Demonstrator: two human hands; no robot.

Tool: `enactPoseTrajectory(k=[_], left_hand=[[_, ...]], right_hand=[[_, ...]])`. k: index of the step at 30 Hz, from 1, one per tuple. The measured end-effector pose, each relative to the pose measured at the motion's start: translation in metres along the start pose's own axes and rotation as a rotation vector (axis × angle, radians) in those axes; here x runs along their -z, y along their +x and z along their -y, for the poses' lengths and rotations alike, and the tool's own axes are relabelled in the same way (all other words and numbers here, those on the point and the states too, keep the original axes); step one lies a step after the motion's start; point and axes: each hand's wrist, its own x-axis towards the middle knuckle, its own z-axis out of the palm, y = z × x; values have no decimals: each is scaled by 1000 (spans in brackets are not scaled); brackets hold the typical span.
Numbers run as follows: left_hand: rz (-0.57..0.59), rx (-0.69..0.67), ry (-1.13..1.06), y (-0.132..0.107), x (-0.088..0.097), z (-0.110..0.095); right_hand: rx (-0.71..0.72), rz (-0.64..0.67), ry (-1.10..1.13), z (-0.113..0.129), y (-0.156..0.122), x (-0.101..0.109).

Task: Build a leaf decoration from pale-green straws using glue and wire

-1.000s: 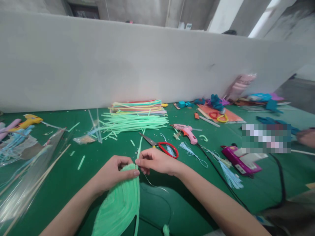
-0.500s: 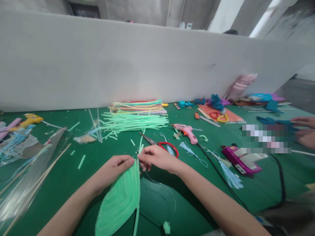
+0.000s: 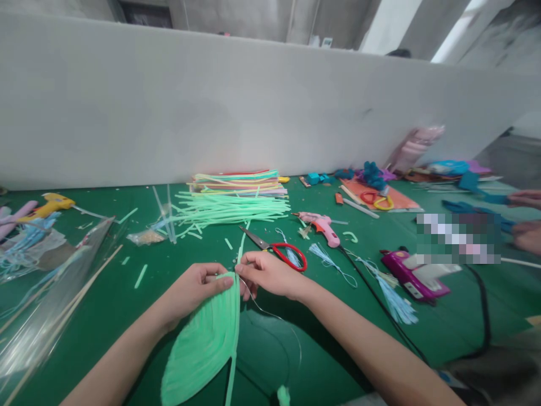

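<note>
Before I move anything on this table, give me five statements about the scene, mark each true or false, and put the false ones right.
1. The left hand grips the green leaf-shaped piece. True.
2. The right hand holds the scissors. False: the right hand pinches at the upper end of the piece, and the scissors lie on the table.
3. The pink glue gun lies to the right of the scissors. True.
4. The yellow glue gun is at the right end of the table. False: the yellow glue gun is at the left.
5. A pile of green strips lies beyond both hands. True.
</note>
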Motion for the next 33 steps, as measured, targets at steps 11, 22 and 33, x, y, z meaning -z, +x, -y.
enactPoseTrajectory(k=[11, 22, 33], left_hand=[[19, 18, -72, -2, -11, -3], [66, 12, -46, -4, -8, -7], [36, 65, -25, -1, -12, -1]], right_hand=[[35, -102, -26, 2, 0, 3], [-28, -72, -34, 6, -2, -2], [-2, -97, -114, 7, -3, -3]])
